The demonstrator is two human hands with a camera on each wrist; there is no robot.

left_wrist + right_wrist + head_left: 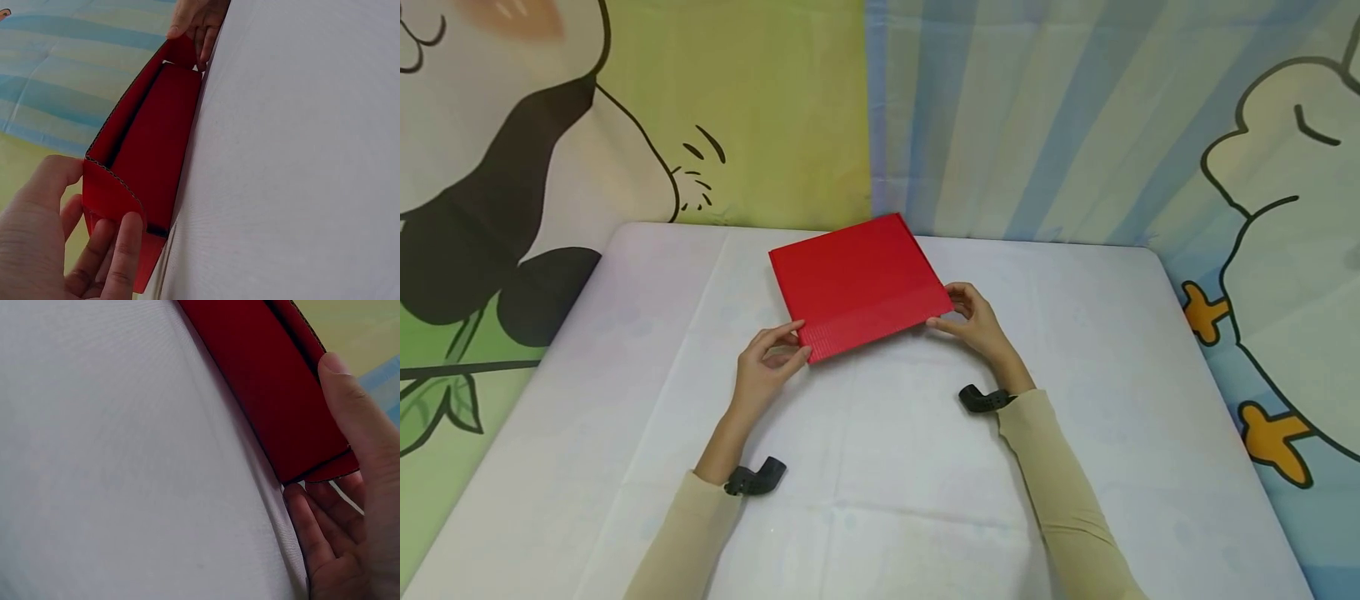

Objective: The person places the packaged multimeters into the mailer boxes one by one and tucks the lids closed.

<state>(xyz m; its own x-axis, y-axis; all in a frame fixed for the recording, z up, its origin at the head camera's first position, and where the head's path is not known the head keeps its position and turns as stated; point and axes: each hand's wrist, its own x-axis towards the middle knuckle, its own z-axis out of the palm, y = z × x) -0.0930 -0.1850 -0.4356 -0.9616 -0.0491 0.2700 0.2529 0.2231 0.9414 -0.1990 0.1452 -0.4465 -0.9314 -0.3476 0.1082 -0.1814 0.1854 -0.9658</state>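
A flat red cardboard box (857, 283) lies tilted on the white table, its lid on top. On the side towards the person, a red front panel (162, 137) shows beneath the lid's edge, with a dark gap between them. A curved end flap (109, 190) stands out at the left corner. My left hand (762, 371) holds this corner, its fingers bent around the flap. At the right near corner my right hand (973, 321) grips the box, thumb on the lid's edge (309, 334) and fingers beside the end flap. What lies inside is hidden.
The white-covered table (880, 500) reaches back to a printed cloth backdrop (1000, 108) with cartoon figures. A black wrist device (756, 477) sits on the left wrist, another black device (985, 398) on the right.
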